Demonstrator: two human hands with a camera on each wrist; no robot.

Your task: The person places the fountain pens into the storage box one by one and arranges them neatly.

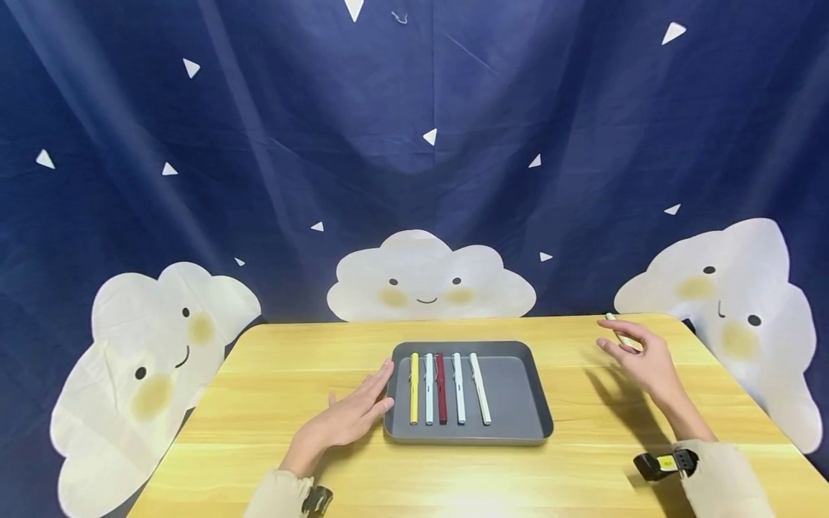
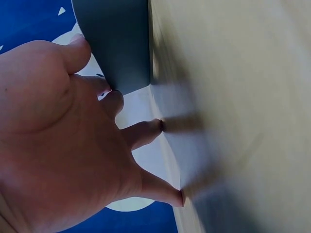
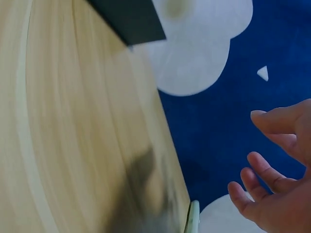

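My left hand lies along the left side of a dark grey tray, fingers straight. Up close in the left wrist view, the thumb is at the tray wall and two spread fingertips reach the tabletop. Inside the tray, side by side, are a yellow pen, a dark red pen, two pale blue pens and a cream pen. Over the table's back right, my right hand has loosely bent fingers. Beyond it lies a pale green pen, apart from the fingers and partly hidden in the head view.
The wooden table reaches back to a dark blue curtain printed with white clouds and triangles. A black wrist camera is strapped at my right sleeve, another at my left.
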